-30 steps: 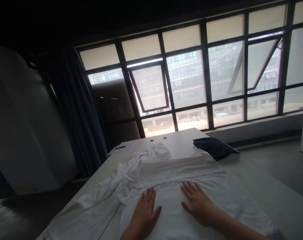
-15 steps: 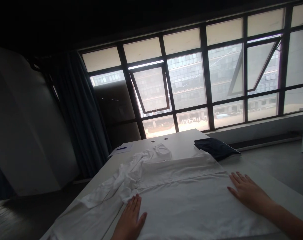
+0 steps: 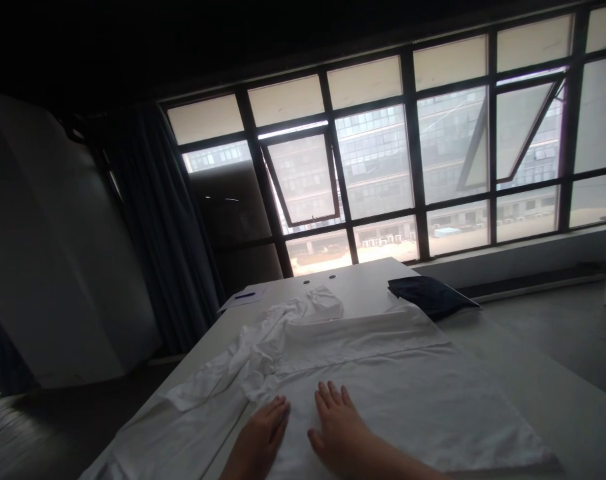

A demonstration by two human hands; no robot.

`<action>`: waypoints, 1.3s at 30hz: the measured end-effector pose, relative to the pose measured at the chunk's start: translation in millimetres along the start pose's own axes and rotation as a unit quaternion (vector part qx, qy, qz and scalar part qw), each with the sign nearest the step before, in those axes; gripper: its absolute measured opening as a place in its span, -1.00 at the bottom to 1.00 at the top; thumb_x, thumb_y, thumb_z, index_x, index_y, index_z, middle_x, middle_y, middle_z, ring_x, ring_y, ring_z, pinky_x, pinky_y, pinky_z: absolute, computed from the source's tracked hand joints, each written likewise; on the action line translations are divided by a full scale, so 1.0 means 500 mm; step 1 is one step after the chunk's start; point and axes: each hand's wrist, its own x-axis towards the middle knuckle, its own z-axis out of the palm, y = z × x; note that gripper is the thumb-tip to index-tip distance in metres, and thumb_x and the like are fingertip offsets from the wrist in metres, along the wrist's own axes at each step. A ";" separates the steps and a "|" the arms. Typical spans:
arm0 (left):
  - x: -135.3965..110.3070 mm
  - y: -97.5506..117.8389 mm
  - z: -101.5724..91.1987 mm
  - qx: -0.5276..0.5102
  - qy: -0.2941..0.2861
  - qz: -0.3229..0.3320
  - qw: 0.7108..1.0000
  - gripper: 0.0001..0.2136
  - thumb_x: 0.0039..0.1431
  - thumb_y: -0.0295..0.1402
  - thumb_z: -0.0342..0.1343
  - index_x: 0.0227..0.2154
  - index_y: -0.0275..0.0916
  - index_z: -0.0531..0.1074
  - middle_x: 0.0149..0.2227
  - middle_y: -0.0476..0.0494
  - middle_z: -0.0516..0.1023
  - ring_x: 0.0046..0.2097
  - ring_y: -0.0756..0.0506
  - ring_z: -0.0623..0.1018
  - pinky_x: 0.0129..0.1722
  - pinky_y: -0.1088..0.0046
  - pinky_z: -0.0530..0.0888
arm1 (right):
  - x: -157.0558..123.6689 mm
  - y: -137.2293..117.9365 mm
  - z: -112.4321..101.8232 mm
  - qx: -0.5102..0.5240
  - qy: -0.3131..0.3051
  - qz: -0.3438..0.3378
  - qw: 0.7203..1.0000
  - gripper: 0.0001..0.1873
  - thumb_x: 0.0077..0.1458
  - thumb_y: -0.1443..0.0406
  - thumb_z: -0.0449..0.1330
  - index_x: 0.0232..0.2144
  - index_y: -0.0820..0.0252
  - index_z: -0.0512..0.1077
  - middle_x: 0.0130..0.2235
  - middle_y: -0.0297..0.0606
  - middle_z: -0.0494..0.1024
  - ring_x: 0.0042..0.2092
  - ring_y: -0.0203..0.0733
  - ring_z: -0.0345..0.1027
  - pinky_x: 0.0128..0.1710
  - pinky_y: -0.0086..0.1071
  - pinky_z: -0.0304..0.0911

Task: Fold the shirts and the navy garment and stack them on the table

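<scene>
A white cloth garment [image 3: 413, 400], probably a shirt, lies spread over the table, its right part fairly flat. Its left part is crumpled, with a long sleeve-like piece [image 3: 203, 387] trailing toward the near left. My right hand [image 3: 340, 423] rests palm down on the flat cloth, fingers stretched out. Close by on its left, my left hand [image 3: 263, 433] touches the cloth near the bunched folds, fingers extended and fairly close together. Neither hand grips anything.
The white table [image 3: 367, 273] stretches toward the windows. A folded dark cloth [image 3: 430, 297] lies at its right edge. Papers [image 3: 250, 298] with a dark pen [image 3: 245, 295] lie at the far left. A dark blue curtain [image 3: 163, 233] hangs to the left.
My right hand has moved left from the garment's right edge to its middle, near my left hand. My left hand has turned slightly and stays at nearly the same spot.
</scene>
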 end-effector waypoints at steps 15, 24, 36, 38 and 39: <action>-0.004 -0.002 -0.017 0.068 -0.160 -0.039 0.984 0.12 0.04 0.44 -0.02 0.43 -0.25 -0.18 0.46 -0.23 -0.29 0.47 -0.36 -0.18 0.44 0.01 -0.05 | -0.270 0.343 -0.135 -0.121 0.084 0.082 0.986 -0.16 0.30 -0.22 -0.10 0.44 0.04 0.00 0.47 -0.23 -0.07 0.47 0.14 -0.23 0.45 0.11 -0.27; -0.003 0.028 -0.046 0.070 -0.209 -0.065 0.973 0.13 0.03 0.38 0.06 0.44 -0.34 -0.14 0.47 -0.35 -0.28 0.47 -0.40 -0.20 0.43 -0.02 -0.07 | -0.430 0.609 -0.221 -0.171 0.097 0.176 0.965 -0.21 0.25 -0.19 -0.03 0.39 -0.01 0.14 0.43 -0.19 0.04 0.44 0.13 -0.16 0.41 0.03 -0.05; 0.177 0.358 0.058 -0.072 -0.183 0.098 0.976 -0.29 0.28 -0.21 -0.07 0.45 -0.26 -0.04 0.48 -0.18 -0.04 0.48 -0.19 -0.02 0.47 0.20 -0.06 | -0.097 0.197 -0.141 -0.040 0.115 0.007 0.993 -0.35 0.12 0.40 -0.05 0.25 0.26 0.38 0.24 -0.05 0.47 0.26 -0.07 0.32 0.32 -0.18 0.13; 0.178 0.364 0.074 -0.081 -0.159 0.089 0.980 -0.31 0.34 -0.13 -0.15 0.46 -0.24 -0.10 0.49 -0.12 -0.10 0.49 -0.17 -0.08 0.47 0.17 -0.12 | -0.065 0.174 -0.115 -0.053 0.107 0.011 0.993 -0.36 0.18 0.35 -0.04 0.30 0.33 0.31 0.31 0.01 0.36 0.34 -0.01 0.19 0.38 -0.09 0.01; 0.174 0.356 0.077 -0.080 -0.153 0.085 0.981 -0.32 0.36 -0.09 -0.18 0.46 -0.21 -0.10 0.49 -0.08 -0.12 0.49 -0.17 -0.10 0.47 0.16 -0.13 | -0.058 0.174 -0.109 -0.062 0.100 0.012 0.993 -0.37 0.25 0.29 -0.05 0.33 0.34 0.27 0.35 0.01 0.30 0.38 0.02 0.11 0.40 -0.05 -0.06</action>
